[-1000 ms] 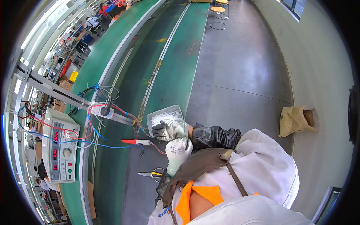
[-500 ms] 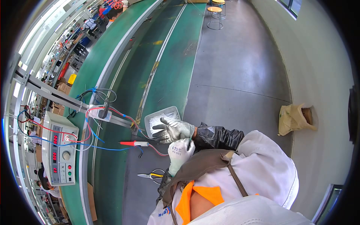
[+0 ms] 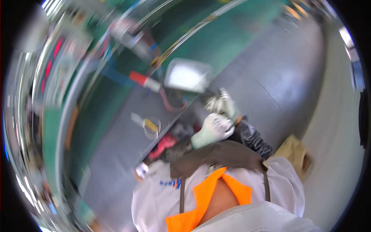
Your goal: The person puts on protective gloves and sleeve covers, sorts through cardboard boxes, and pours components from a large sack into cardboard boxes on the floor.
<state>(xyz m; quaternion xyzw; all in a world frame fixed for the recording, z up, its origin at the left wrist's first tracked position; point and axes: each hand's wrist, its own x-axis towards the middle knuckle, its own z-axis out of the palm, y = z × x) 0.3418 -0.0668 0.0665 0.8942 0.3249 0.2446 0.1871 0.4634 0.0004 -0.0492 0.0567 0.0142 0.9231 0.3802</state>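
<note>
My left grip (image 3: 215, 128) is curled against the wrist end of the right glove (image 3: 228, 108), covering my right grip (image 3: 224, 105) near the rectangular tray (image 3: 191, 62). Motion blur: I cannot tell whether either is clenched or released. Caution: uneven pulling could tear the glove.

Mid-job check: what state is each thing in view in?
Right hand: gloved, fingers blurred
Left hand: gloved, curled at right hand's wrist
Pale tray: uncovered, holding white contents
Probe: lying, red cable attached
Scissors: lying flat, blades blurred
Tester: lit red, readings unreadable
Beige bag: mouth appears open
</note>
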